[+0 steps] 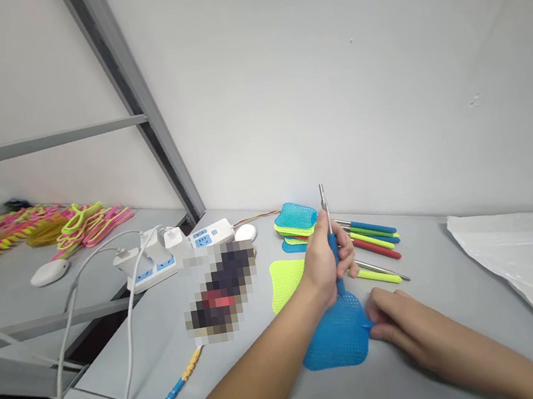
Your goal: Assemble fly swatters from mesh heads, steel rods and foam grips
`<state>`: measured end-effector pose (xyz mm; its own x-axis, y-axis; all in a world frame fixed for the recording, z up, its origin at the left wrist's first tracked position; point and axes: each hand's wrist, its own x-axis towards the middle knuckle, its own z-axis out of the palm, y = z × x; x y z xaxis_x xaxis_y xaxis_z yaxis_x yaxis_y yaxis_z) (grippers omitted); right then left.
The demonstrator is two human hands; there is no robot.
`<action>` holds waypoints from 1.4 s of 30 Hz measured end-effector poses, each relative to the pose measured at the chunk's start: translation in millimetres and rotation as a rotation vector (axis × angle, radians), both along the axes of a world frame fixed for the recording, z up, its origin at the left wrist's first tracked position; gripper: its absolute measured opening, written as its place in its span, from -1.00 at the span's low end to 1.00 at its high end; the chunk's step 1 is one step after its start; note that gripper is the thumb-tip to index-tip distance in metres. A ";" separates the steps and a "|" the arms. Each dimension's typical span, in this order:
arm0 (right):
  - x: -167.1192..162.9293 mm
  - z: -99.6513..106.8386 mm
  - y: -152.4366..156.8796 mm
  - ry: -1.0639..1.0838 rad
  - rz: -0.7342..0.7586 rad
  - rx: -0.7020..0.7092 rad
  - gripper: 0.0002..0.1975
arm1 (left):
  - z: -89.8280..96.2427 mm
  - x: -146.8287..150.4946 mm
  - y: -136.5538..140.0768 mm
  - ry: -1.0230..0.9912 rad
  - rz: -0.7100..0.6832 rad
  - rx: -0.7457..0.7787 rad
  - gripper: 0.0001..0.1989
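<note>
My left hand (320, 260) is closed round the blue neck of a fly swatter (337, 343), whose mesh head points toward me and whose metal rod sticks up above my fingers. At the head's right edge, my right hand (397, 320) pinches a small pointed bit of blue plastic. Under my left wrist lies a yellow-green fly swatter (286, 278), partly covered by my arm. Behind my left hand is a pile of fly swatters (298, 215) in several colours, with their handles (378, 248) pointing right.
A blurred-out phone (223, 290) lies left of my hands, its cable running off the front edge. Power strips (211, 234) with white chargers stand behind it. White plastic sheeting (513, 255) lies at the right. On the neighbouring table are bundles of coloured cord (91, 224).
</note>
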<state>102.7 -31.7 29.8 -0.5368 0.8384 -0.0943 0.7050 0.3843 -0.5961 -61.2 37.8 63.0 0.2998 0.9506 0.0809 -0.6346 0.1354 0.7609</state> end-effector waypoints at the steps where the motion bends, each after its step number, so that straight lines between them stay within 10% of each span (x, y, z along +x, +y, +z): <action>1: 3.4 3.0 1.6 0.042 -0.006 -0.060 -0.80 | 2.5 -3.8 2.0 0.011 0.014 0.014 -0.49; 9: 28.7 20.2 16.5 0.396 -0.026 -0.349 -0.83 | 5.2 -13.0 11.2 0.160 0.341 0.009 -0.58; 15: 61.9 26.0 37.9 0.610 -0.309 -0.152 -0.82 | -2.5 -7.3 12.3 0.253 0.556 -0.022 -0.68; 33: 60.8 17.3 34.9 0.934 -0.523 -0.484 -0.71 | -28.5 30.6 -35.2 0.466 -0.152 0.114 -0.54; 37: 62.5 30.4 44.4 1.247 -0.844 -0.253 -0.66 | -49.1 41.8 -45.8 0.516 -0.251 0.071 -0.48; 42: 53.4 34.8 48.7 1.368 -0.867 -0.039 -0.57 | -58.9 49.4 -57.2 0.573 -0.401 0.054 -0.51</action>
<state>156.1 17.0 64.6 0.3753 0.9269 0.0043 -0.3481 0.1452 -0.9261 -11.8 -19.4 4.1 0.6360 0.7569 -0.1504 -0.0403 0.2272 0.9730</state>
